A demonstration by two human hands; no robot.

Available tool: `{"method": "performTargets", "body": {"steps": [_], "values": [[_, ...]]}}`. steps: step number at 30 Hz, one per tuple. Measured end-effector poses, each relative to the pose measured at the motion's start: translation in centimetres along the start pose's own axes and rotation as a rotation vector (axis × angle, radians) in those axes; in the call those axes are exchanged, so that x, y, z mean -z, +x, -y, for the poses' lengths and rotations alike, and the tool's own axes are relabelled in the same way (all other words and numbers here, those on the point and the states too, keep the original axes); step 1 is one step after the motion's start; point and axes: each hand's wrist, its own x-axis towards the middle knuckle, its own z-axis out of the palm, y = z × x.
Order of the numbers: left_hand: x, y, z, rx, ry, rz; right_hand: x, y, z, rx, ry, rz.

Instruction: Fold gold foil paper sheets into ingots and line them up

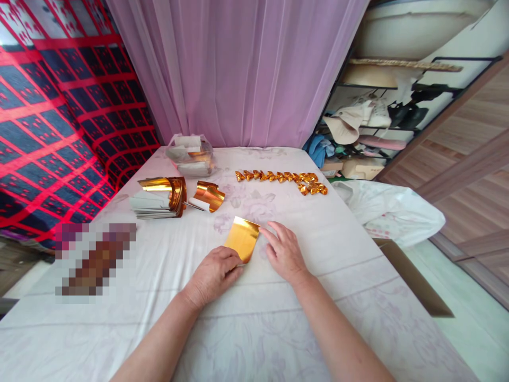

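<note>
**Two hands on a gold sheet at the table's middle**

While both forearms reach in from the near edge, the white flowered tablecloth [278, 318] spreads wide under everything, and a pink curtain [238, 69] hangs far beyond the grip. Off to the grip's right, a white plastic bag [393, 212] slumps over the table's side. Beyond and left of the grip lies a stack of gold-and-white sheets [159, 199], their top leaves curling upward, with a smaller curled gold piece [209, 196] just beside it. Farther back sits a clear bag of paper [191, 154]. Beyond and slightly right of the grip runs a row of folded gold pieces [282, 178], bunched at its right end.

Between the hands lies the gold sheet [242, 239], flat on the cloth. The left hand [214, 273] pinches its near corner, fingers closed on the foil. The right hand [284, 252] rests beside the sheet's right edge, fingers loosely spread and fingertips touching it, clasping nothing.
</note>
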Motion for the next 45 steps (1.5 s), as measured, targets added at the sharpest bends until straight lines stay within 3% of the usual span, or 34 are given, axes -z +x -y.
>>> {"method": "performTargets", "body": {"steps": [6, 11, 14, 18, 21, 26, 30, 34, 42, 45], "values": [[0.3, -0.1, -0.4, -0.017, -0.009, -0.073, 0.4, 0.3, 1.3, 0.109, 0.046, 0.034], [0.7, -0.3, -0.4, -0.017, 0.039, -0.282, 0.7, 0.2, 1.7, 0.109, 0.164, 0.105], [0.8, -0.4, 0.1, 0.054, 0.059, -0.405, 0.7, 0.0, 1.9, 0.033, 0.271, 0.109], [0.5, -0.5, 1.0, 0.157, 0.028, -0.487, 0.8, -0.1, 2.4, -0.214, 0.463, 0.068], [0.0, -0.6, 1.4, 0.215, -0.016, -0.450, 1.1, 0.2, 3.0, -0.395, 0.757, 0.119], [-0.8, -0.6, 1.0, 0.315, -0.182, -0.316, 1.4, 0.7, 3.5, -0.555, 1.229, 0.277], [-1.0, -0.4, 0.8, 0.298, -0.246, -0.358, 0.9, 0.5, 3.1, -0.696, 1.211, 0.387], [-1.2, -0.2, 1.3, 0.248, -0.115, -0.340, 1.1, 0.4, 2.8, -0.766, 1.118, 0.449], [-1.2, -0.3, 0.9, 0.338, 0.182, -0.184, 3.8, 0.4, 1.7, -0.675, 1.168, 0.782], [-1.1, -0.3, 0.7, 0.352, 0.219, -0.159, 3.7, 0.0, 0.9, -0.588, 1.216, 0.835]]}}
